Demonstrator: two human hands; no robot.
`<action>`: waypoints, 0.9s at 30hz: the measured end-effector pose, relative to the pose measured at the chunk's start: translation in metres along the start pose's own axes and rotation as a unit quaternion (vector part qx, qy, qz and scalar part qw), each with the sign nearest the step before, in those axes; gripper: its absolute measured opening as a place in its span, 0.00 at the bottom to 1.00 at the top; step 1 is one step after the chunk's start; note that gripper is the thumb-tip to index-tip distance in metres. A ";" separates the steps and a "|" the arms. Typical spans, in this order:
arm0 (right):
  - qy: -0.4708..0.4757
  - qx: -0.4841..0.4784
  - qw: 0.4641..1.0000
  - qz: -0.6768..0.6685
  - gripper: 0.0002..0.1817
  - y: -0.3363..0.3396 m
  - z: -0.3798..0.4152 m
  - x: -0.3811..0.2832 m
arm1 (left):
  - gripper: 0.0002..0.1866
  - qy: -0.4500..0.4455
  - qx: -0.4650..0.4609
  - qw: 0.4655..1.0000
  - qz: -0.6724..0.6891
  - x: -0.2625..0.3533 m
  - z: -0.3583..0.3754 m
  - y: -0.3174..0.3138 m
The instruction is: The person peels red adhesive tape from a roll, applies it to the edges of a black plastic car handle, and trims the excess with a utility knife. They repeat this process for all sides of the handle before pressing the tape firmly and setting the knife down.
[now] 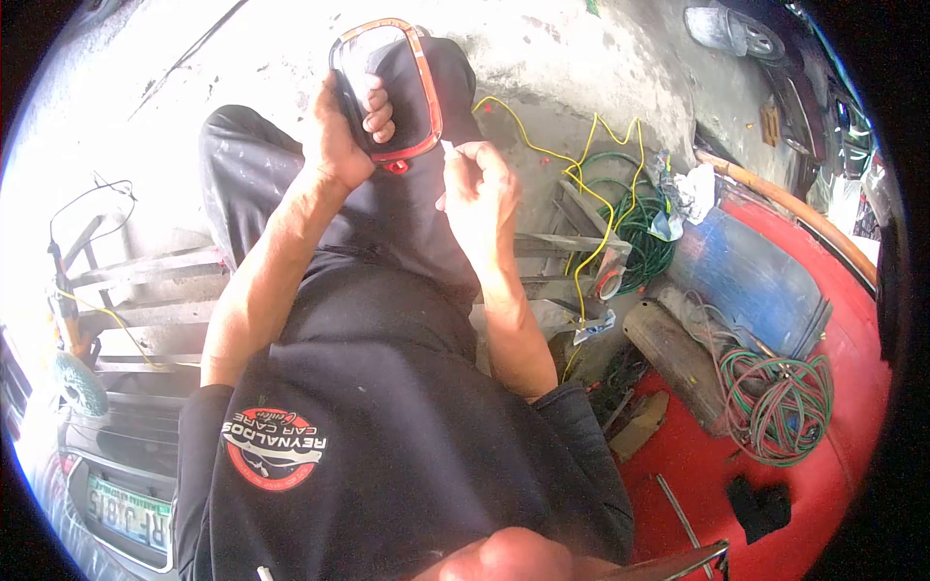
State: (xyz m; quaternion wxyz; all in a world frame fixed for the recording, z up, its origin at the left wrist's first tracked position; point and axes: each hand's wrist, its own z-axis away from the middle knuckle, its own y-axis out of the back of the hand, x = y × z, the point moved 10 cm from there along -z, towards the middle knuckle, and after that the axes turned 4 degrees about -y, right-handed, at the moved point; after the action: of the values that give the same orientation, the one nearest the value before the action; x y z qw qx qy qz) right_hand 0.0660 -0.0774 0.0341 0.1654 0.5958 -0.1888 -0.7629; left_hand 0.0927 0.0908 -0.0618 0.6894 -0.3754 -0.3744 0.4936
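My left hand (339, 136) is closed on the left side of a rounded rectangular frame (433, 97), its fingers curling through the opening. A red-orange strip runs around much of the frame's edge, and a small red piece (395, 168) hangs at its lower side. At the frame's lower right corner, my right hand (480, 189) pinches a small white piece (447, 146), too small to identify. The frame is held up over my dark trousers, close to my knee.
A wooden slatted bench (165, 276) extends to both sides of me. On the right are a yellow cord (607, 228), a coiled green hose (644, 242), a blue panel (751, 271) and a tangled hose coil (780, 407). A power tool with a round pad (79, 382) is at left.
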 end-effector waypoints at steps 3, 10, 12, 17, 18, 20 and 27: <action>0.005 -0.038 0.998 0.052 0.07 -0.002 -0.002 -0.006 | 0.30 0.001 -0.005 1.000 0.008 -0.001 0.001 -0.001; 0.016 -0.030 0.999 0.007 0.04 -0.004 -0.006 -0.007 | 0.29 -0.001 -0.010 1.000 0.008 0.000 0.000 -0.001; 0.005 -0.041 0.999 0.016 0.04 -0.005 -0.006 -0.005 | 0.29 0.002 -0.012 1.000 0.011 0.000 0.000 -0.001; -0.010 -0.045 0.999 0.014 0.04 -0.005 -0.006 -0.004 | 0.30 -0.007 -0.011 1.000 -0.005 0.001 -0.001 -0.001; -0.014 -0.046 0.999 0.014 0.04 -0.005 -0.006 -0.003 | 0.30 -0.008 -0.011 1.000 -0.005 0.001 -0.001 0.000; -0.008 -0.042 0.999 0.019 0.04 -0.005 -0.005 -0.001 | 0.30 -0.006 -0.008 1.000 -0.003 0.001 -0.001 0.000; 0.002 -0.040 0.999 0.007 0.03 -0.005 -0.007 -0.006 | 0.30 -0.005 -0.005 1.000 -0.008 0.001 -0.001 0.000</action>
State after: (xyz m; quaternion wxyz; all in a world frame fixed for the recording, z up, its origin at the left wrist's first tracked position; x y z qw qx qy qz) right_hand 0.0736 -0.0705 0.0351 0.1948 0.5892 -0.1618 -0.7672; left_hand 0.0937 0.0915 -0.0619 0.6895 -0.3731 -0.3837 0.4880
